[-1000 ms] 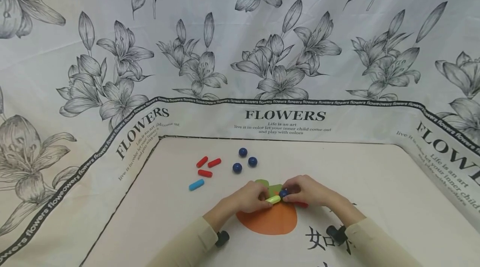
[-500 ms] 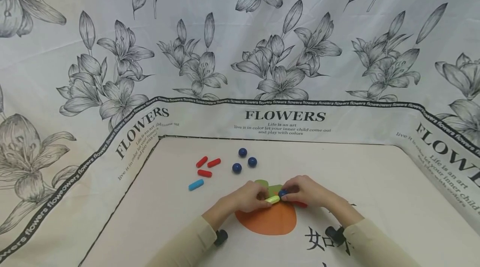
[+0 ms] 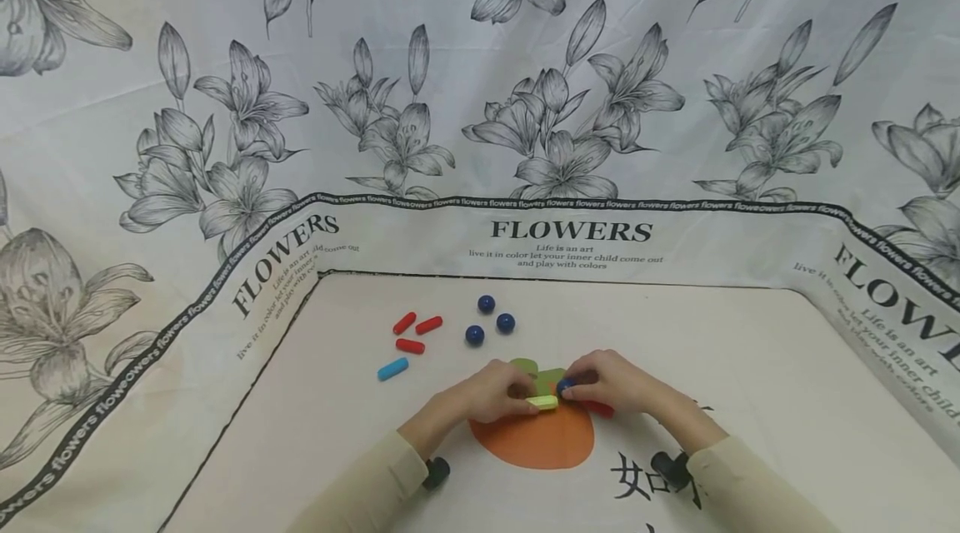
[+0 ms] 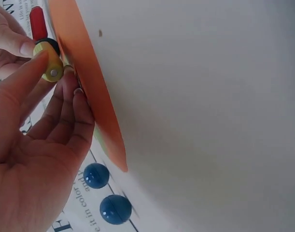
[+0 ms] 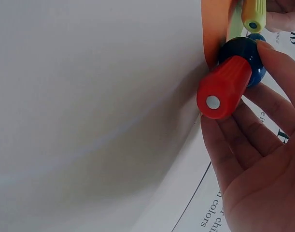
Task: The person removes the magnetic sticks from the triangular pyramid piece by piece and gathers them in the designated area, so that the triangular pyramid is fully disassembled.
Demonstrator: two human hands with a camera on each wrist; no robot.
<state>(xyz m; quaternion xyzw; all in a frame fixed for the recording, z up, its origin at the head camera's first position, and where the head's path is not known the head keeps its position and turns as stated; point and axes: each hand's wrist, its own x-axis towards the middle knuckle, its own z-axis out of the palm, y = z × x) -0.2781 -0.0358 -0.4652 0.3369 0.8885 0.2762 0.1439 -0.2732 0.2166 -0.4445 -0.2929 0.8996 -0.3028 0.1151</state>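
Between thumb and fingers, my left hand [image 3: 495, 391] pinches a short yellow magnetic rod [image 3: 543, 403]. My right hand [image 3: 613, 381] grips a dark blue ball [image 3: 565, 387] with a red magnetic rod [image 3: 602, 409] joined to it. In the right wrist view, the red rod [image 5: 224, 87] sticks out from the blue ball [image 5: 257, 63], showing a silver disc in its end. The bare end of the yellow rod [image 5: 254, 15] shows there too, close to the ball but apart from it. In the left wrist view, the yellow rod [image 4: 52, 63] partly covers the ball.
Several red rods [image 3: 410, 346] and one light blue rod [image 3: 393, 369] lie on the table [image 3: 315, 433] at the left. Several blue balls [image 3: 475, 336] sit beyond the hands. An orange fruit print [image 3: 532, 441] is under them. A flowered cloth [image 3: 570, 125] hangs behind.
My left hand has drawn back slightly to the left. The yellow rod, earlier end-on against the blue ball, has turned more level and come away from it. The right hand stays nearly still.
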